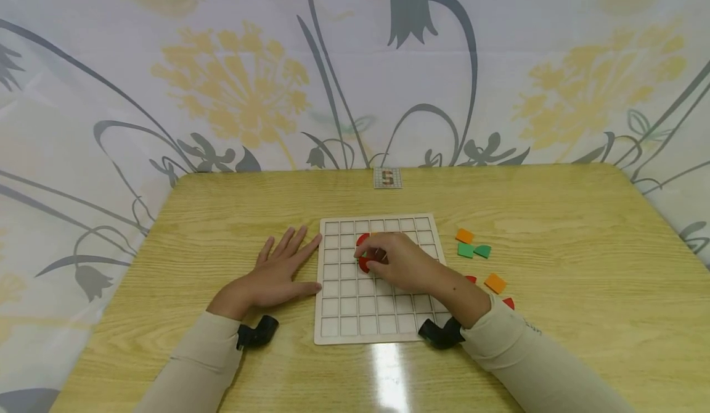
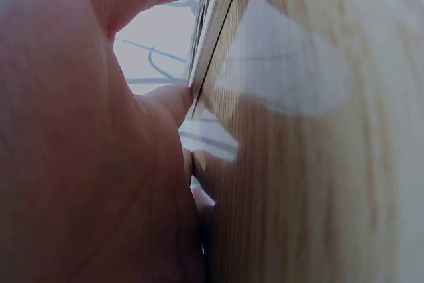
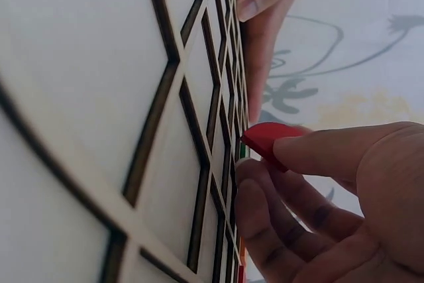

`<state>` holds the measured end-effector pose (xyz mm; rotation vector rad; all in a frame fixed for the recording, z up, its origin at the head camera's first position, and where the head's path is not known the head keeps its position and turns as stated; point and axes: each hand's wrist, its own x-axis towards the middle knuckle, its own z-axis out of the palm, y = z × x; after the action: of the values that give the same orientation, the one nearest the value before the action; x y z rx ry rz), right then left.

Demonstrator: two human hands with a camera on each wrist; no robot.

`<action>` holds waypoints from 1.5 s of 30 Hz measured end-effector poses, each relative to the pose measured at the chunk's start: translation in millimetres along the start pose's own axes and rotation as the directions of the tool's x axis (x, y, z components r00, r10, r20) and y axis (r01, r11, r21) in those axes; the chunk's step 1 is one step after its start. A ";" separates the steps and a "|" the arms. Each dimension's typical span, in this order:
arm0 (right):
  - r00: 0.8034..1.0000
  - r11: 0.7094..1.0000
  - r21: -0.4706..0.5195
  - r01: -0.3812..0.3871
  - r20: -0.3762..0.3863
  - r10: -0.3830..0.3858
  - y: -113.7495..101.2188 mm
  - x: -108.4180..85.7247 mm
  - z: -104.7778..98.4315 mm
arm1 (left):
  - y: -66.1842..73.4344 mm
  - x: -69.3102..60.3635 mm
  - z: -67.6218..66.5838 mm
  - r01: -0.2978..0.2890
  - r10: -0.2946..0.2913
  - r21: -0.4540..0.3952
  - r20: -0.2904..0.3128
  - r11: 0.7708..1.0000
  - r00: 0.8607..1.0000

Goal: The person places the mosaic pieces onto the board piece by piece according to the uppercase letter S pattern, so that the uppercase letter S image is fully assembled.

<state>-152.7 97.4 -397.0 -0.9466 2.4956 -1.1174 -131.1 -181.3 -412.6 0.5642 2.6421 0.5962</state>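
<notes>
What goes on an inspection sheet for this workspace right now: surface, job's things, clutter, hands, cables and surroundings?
Surface: wood-grain table, with glare in front of the board.
Job's things: board lies flat, some placed pieces on it, partly hidden; loose orange pieces, green pieces and red pieces to its right; card at the table's back edge.
Clutter: nothing seen.
Grippers: left hand spread, touching the board's left edge; right hand pinches a red piece at the board.
Cables: nothing seen.
Surroundings: floral backdrop behind the table.

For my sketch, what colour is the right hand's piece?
The piece is red, clearest in the right wrist view.
</notes>
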 end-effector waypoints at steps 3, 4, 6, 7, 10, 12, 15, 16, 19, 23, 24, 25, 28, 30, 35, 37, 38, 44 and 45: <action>1.000 1.000 -0.009 -0.007 0.012 0.007 0.0 -0.3 -0.1 | -0.1 -0.1 0.2 -0.002 0.002 0.000 -0.001 1.000 1.000; 1.000 1.000 -0.012 -0.009 0.016 0.009 0.2 -0.5 -0.1 | 0.0 0.0 0.2 -0.001 0.001 0.002 0.001 1.000 1.000; 1.000 1.000 -0.019 -0.012 0.019 0.013 0.5 -0.6 -0.1 | 0.1 0.0 0.2 0.000 0.000 0.006 0.004 1.000 1.000; 1.000 1.000 -0.020 -0.012 0.020 0.013 0.5 -0.4 0.0 | 0.4 -0.3 -0.1 -0.001 0.001 0.006 0.003 1.000 1.000; 1.000 1.000 -0.026 -0.009 0.019 0.010 0.8 -0.1 0.1 | 0.7 -0.6 -0.5 -0.005 0.005 -0.006 -0.002 1.000 1.000; 1.000 1.000 -0.029 -0.005 0.019 0.005 1.1 0.0 0.3 | 0.6 -0.6 -0.5 -0.006 0.006 -0.011 -0.005 1.000 1.000; 1.000 1.000 -0.028 -0.009 0.023 0.009 1.5 -0.3 0.7 | -0.2 -0.5 -0.1 -0.006 0.006 -0.012 -0.005 1.000 1.000; 1.000 1.000 -0.028 -0.010 0.024 0.010 1.7 -0.3 0.9 | -0.4 -0.5 -0.1 -0.003 0.003 -0.008 -0.002 1.000 1.000; 1.000 1.000 -0.027 -0.011 0.026 0.012 2.4 0.3 1.2 | -0.8 -0.6 -0.2 -0.002 0.002 -0.003 -0.004 1.000 1.000; 1.000 0.999 -0.035 -0.005 0.025 0.006 3.2 1.8 1.1 | -0.9 -0.1 -0.5 -0.005 0.005 -0.001 -0.013 1.000 1.000; 1.000 0.999 -0.035 -0.009 0.027 0.010 3.3 2.2 1.2 | -1.0 0.1 -0.5 -0.003 0.003 0.001 -0.012 1.000 1.000; 0.999 0.999 -0.040 -0.011 0.030 0.012 3.5 2.4 1.3 | -1.1 0.3 -0.4 -0.005 0.005 -0.001 -0.012 1.000 1.000; 0.999 0.998 -0.056 -0.023 0.043 0.025 4.3 2.8 2.2 | -1.8 0.5 0.2 -0.002 0.002 0.001 -0.004 1.000 1.000; 0.999 0.997 -0.074 -0.020 0.044 0.024 4.5 3.0 2.6 | -2.0 0.6 0.3 -0.004 0.004 0.005 -0.003 1.000 1.000; 0.999 0.993 -0.115 -0.004 0.043 0.009 3.7 2.5 2.8 | -2.4 0.6 0.1 -0.014 0.014 0.009 -0.010 1.000 1.000; 0.999 0.993 -0.118 -0.005 0.048 0.011 3.4 1.9 3.0 | -2.8 0.7 0.9 -0.012 0.012 0.011 -0.010 1.000 1.000; 0.999 0.993 -0.117 -0.007 0.050 0.013 3.4 1.6 3.3 | -2.9 0.5 1.3 -0.011 0.011 0.011 -0.008 1.000 1.000; 0.999 0.995 -0.096 -0.026 0.042 0.030 3.2 1.1 4.2 | -1.2 -0.4 1.2 -0.008 0.008 0.006 0.002 1.000 1.000; 0.999 0.995 -0.092 -0.031 0.038 0.034 3.3 1.2 4.2 | -1.0 -0.5 0.9 -0.008 0.008 0.006 0.002 1.000 1.000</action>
<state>-153.2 95.9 -402.2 -0.9390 2.5401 -0.9729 -130.6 -182.0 -413.7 0.5771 2.6420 0.5904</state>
